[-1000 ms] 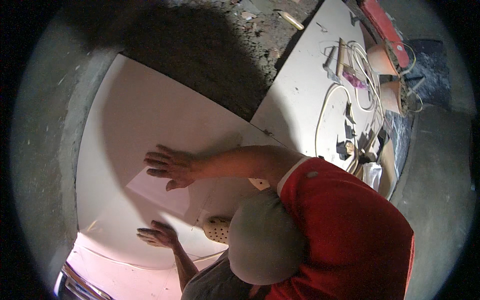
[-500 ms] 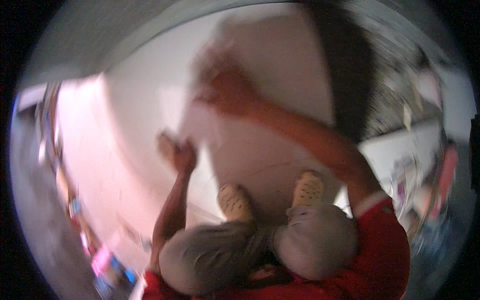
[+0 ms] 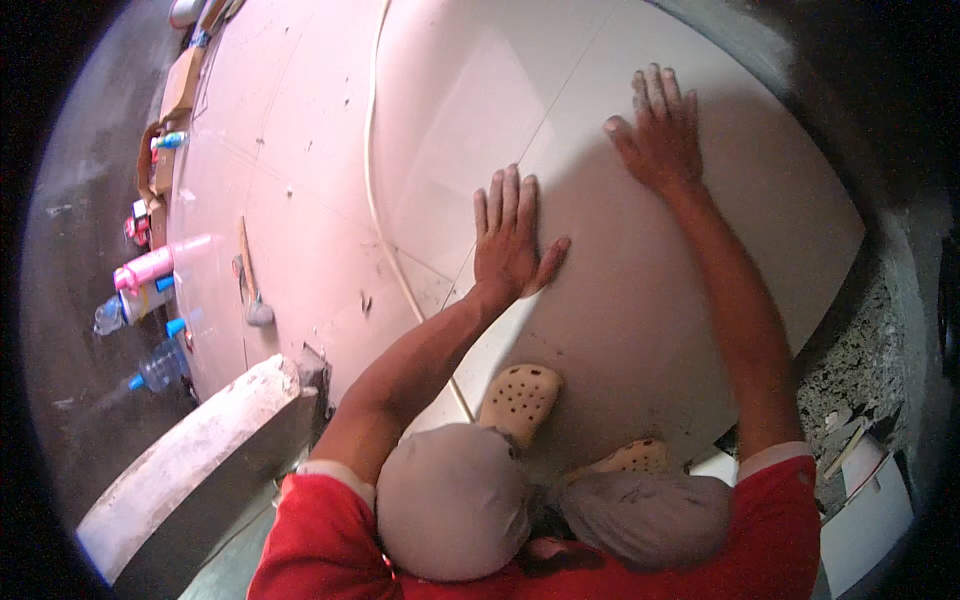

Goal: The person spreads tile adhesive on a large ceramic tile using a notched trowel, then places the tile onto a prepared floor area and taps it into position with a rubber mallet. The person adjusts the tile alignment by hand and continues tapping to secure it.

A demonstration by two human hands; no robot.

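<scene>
Both my hands press on a large pale floor tile (image 3: 720, 240). My left hand (image 3: 510, 240) lies flat near the joint with the neighbouring tile, fingers stretched out and pointing away from me. My right hand (image 3: 660, 140) rests farther off and to the right, palm down, fingers extended and the thumb apart. Neither hand holds anything. The tile's right edge borders rough, grainy mortar (image 3: 850, 360). Just behind the hands, my tan clogs (image 3: 522, 400) stand on the tiled surface.
A thin pale hose or cable (image 3: 372, 180) runs across the tiles on the left. Beyond it lies a wooden-handled mallet (image 3: 250, 280). Bottles (image 3: 160, 367) and cardboard boxes (image 3: 182, 82) line the left edge. A pale slab (image 3: 190, 460) sits lower left; broken tile pieces (image 3: 870, 510) lie lower right.
Both hands, blurred and raised earlier, now lie flat on the tile. A blurred object at my left hand is no longer there. The view has turned, bringing the mallet and hose into sight.
</scene>
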